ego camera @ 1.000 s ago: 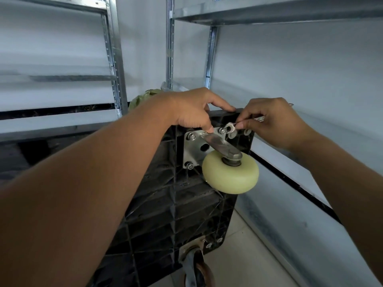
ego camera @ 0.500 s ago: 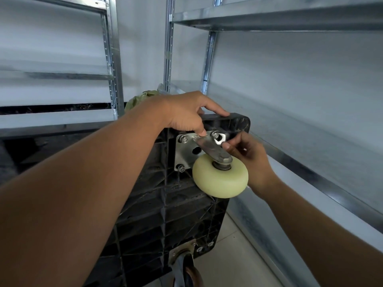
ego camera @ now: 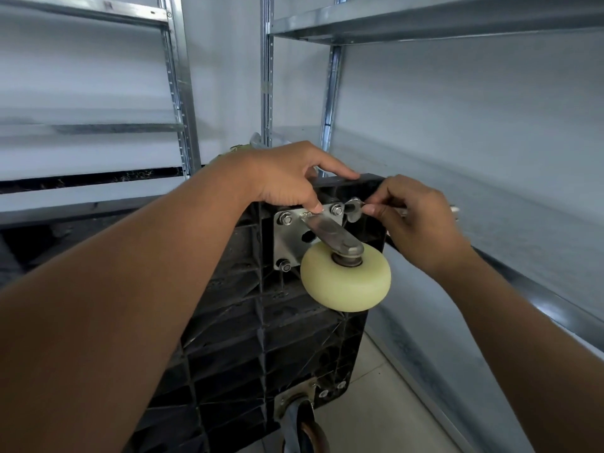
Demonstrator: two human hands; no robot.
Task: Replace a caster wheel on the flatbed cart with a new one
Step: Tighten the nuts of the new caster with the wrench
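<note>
The right hand point(ego camera: 415, 220) pinches a small metal wrench point(ego camera: 354, 209) between thumb and forefinger, its other fingers curled in behind; the wrench head sits at the upper right corner of the mounting plate point(ego camera: 287, 237), just beside the bolt point(ego camera: 336, 209) there. The wrench's far end pokes out past the knuckles toward the shelf.

The left hand point(ego camera: 287, 181) grips the top edge of the flatbed cart point(ego camera: 255, 322), forefinger stretched along the rim and thumb pressed down onto the top of the plate between the two upper bolts.

The cart stands on its side, its black ribbed underside facing the camera. The plate is bolted near the cart's upper right corner, with nuts visible at the upper left, upper right and lower left; the fourth corner is hidden behind the wheel. From the plate a grey metal fork point(ego camera: 330, 233) slants down and forward to the cream caster wheel point(ego camera: 345, 278), which looks clean and hangs out in front of the ribs.

At the lower edge of the cart, a second caster point(ego camera: 305, 426) with a dark, worn wheel is fixed by its own plate and sits just above the pale tiled floor point(ego camera: 376, 403).

Grey metal shelving point(ego camera: 425, 24) surrounds the cart on the left, behind and to the right.
</note>
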